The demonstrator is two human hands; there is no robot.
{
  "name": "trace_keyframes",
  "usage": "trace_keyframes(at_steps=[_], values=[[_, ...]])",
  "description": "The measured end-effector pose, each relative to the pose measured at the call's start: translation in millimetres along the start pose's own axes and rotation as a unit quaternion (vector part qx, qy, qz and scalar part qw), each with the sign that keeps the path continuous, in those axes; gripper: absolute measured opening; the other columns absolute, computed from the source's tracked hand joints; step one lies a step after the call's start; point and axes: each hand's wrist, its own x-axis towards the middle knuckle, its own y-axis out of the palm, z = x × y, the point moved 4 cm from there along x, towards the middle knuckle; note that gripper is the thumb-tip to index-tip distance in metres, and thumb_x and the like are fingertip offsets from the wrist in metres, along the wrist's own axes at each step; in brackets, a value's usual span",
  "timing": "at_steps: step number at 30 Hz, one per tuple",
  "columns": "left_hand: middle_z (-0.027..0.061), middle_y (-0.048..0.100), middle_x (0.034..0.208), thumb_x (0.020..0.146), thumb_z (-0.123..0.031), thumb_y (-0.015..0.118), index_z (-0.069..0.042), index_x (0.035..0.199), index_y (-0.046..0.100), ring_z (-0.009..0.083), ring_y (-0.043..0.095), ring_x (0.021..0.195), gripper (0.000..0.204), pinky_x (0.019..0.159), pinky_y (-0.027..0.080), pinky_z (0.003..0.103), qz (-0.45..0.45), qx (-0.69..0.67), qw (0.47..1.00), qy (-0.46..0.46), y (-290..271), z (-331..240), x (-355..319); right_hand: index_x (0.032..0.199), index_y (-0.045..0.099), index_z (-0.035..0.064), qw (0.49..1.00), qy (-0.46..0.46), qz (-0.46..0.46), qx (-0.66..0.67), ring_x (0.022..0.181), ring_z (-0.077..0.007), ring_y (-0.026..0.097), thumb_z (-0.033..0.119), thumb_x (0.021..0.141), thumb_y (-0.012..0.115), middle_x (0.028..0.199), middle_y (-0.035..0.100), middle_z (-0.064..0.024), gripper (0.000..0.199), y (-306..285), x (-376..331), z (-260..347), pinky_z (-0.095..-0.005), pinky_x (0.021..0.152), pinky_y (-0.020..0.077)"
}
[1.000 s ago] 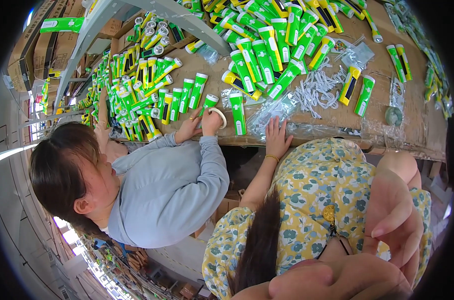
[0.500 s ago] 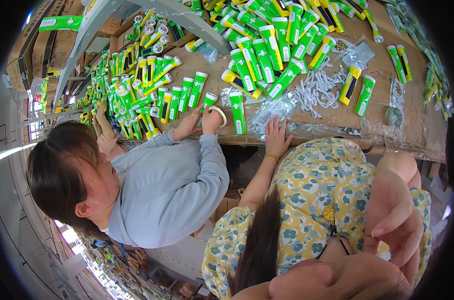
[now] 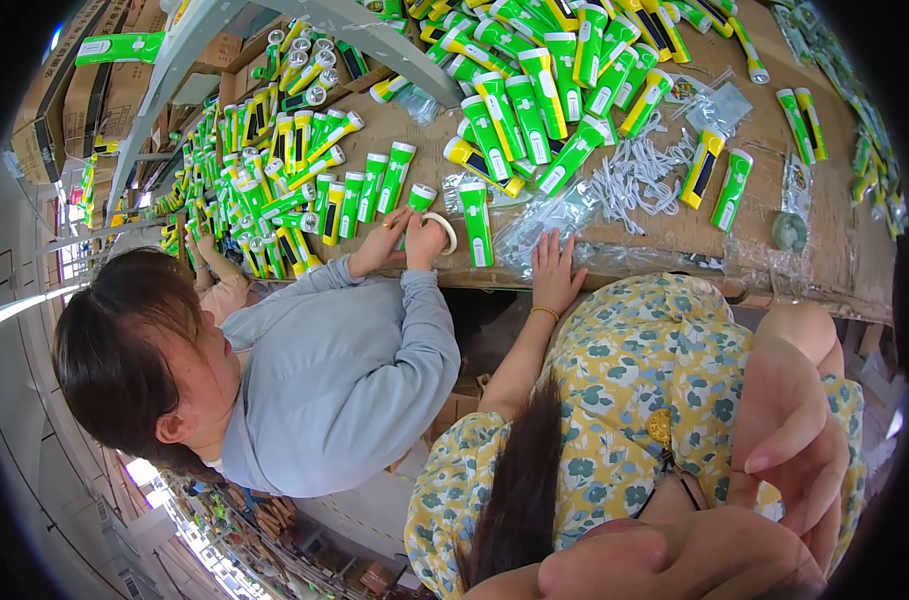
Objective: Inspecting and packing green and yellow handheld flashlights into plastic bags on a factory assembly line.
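My two hands fill the lower right corner, very close to the camera. My right hand [image 3: 794,450] is held up with its fingers loosely curved and nothing visible in it. My left hand [image 3: 664,565] lies below it along the bottom edge, partly cut off, so its grip is unclear. Both hover above a seated person in a yellow floral dress [image 3: 634,400], away from the table. No object touches either hand.
A brown cardboard-topped table [image 3: 834,250] carries several green and yellow flashlights [image 3: 534,110], white cords [image 3: 634,185] and clear plastic bags [image 3: 549,220]. A person in a grey-blue top [image 3: 344,380] handles a tape roll [image 3: 442,230] at the table edge. The floral-dressed person's hand [image 3: 554,270] rests on the bags.
My hands have stayed where they were. The person in the grey-blue top has shifted their head slightly and keeps handling the tape roll.
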Motion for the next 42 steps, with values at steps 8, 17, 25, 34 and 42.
trace_keyframes(at_steps=[8,17,25,34,42], values=[[0.0174,0.021,0.147,0.076,-0.032,0.066,-0.009,0.135,0.039,0.0368,0.014,0.137,0.069,0.107,0.018,0.051,0.003,-0.002,1.0,-0.009,-8,-1,-1,0.13,0.046,0.023,0.999,-0.013,-0.012,0.027,0.117,-0.0071,0.045,0.019,0.084,0.06,0.14,0.036,0.0135,0.048,1,2,3,-0.0291,0.079,0.0498],[0.0281,0.037,0.134,0.089,-0.021,0.051,0.007,0.126,0.042,0.0413,0.035,0.126,0.048,0.105,0.027,0.046,-0.325,-0.023,0.925,-0.195,-145,52,47,0.124,0.053,0.0206,0.998,0.003,0.043,-0.048,0.118,-0.0076,0.043,0.022,0.086,0.059,0.14,0.035,0.0134,0.039,-13,-15,11,-0.0288,0.079,0.0503],[0.0337,0.024,0.14,0.085,-0.041,0.053,0.015,0.133,0.023,0.0407,0.025,0.133,0.081,0.11,0.018,0.047,-0.167,0.115,0.863,-0.462,-101,165,117,0.124,0.053,0.0209,0.999,-0.007,0.041,-0.023,0.119,-0.0081,0.042,0.022,0.086,0.059,0.141,0.034,0.0139,0.038,-5,-20,-2,-0.0287,0.08,0.0499],[0.0334,0.023,0.14,0.083,-0.049,0.053,0.016,0.133,0.022,0.0409,0.025,0.133,0.087,0.11,0.02,0.045,-0.14,0.087,0.84,-0.518,-112,153,127,0.124,0.054,0.0213,0.998,0.021,0.053,-0.017,0.12,-0.0087,0.042,0.021,0.087,0.058,0.142,0.032,0.0145,0.037,-1,-23,-4,-0.0285,0.081,0.0495],[0.0355,0.024,0.139,0.083,-0.05,0.052,0.018,0.131,0.024,0.0422,0.026,0.132,0.088,0.111,0.02,0.043,-0.137,0.102,0.861,-0.479,-119,169,130,0.123,0.055,0.0217,0.998,0.03,0.055,-0.016,0.121,-0.0092,0.041,0.021,0.087,0.058,0.142,0.031,0.015,0.036,40,38,-87,-0.0284,0.082,0.0491]])
